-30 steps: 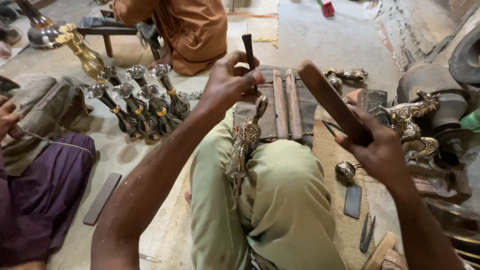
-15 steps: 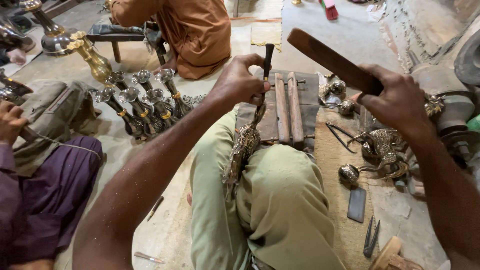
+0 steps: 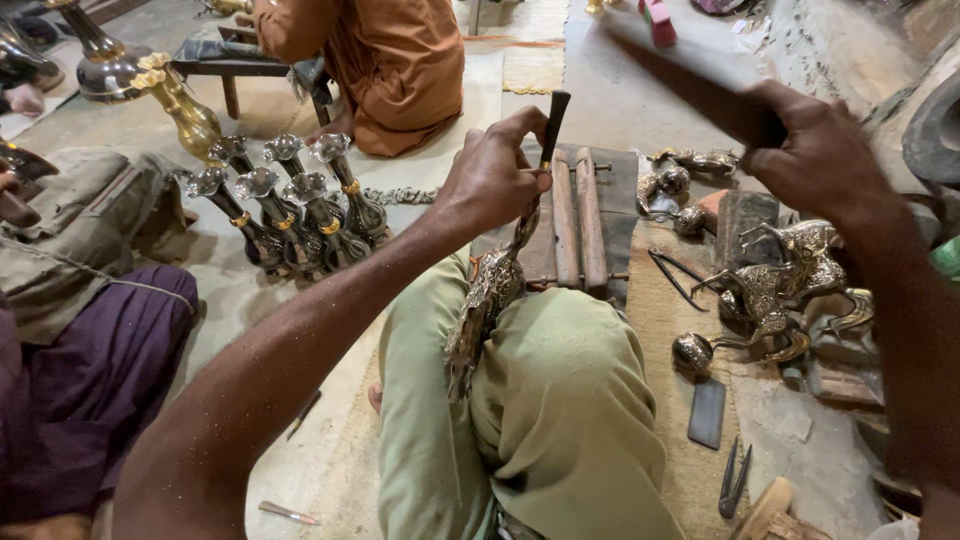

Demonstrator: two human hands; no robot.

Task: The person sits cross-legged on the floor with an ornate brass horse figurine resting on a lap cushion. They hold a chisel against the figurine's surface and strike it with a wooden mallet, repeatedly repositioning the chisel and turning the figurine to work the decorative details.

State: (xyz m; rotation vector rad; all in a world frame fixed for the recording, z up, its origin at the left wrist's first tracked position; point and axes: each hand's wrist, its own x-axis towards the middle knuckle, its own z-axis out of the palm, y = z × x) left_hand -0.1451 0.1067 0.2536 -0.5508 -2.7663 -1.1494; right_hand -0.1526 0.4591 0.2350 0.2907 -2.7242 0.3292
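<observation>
my left hand [image 3: 492,180] pinches a dark chisel [image 3: 553,118] on the ornate brass piece [image 3: 487,300]; my right hand [image 3: 822,150] grips a raised wooden baton [image 3: 690,85].

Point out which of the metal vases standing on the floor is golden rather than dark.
The brass vase at the cluster's far left end; it is shiny gold all over, while the other vases are dark with silvery tops.

Olive-green trousers [image 3: 560,420] are being worn; an orange garment [image 3: 400,60] and purple cloth [image 3: 90,400] are being seen nearby; silver-and-gold embossed metal piece [image 3: 485,300] is being shown.
</observation>
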